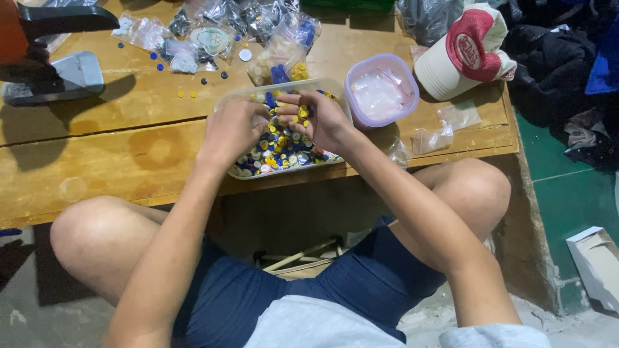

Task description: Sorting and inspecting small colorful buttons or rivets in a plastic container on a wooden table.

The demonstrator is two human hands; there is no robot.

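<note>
A clear plastic tray [335, 87] full of several small yellow, blue and white buttons [284, 151] sits on a low wooden table [116, 154]. My left hand [233, 129] hovers over the tray with its fingers curled down into the buttons. My right hand [319, 117] is palm up above the tray, cupping a small heap of yellow buttons [302, 113].
A round lilac-rimmed container [382, 90] with plastic bags stands right of the tray. Several small bags of buttons [219, 32] lie at the back. A red and white cap [467, 50] rests at the right, a grey press tool [55, 74] at the left. My bare knees flank the table.
</note>
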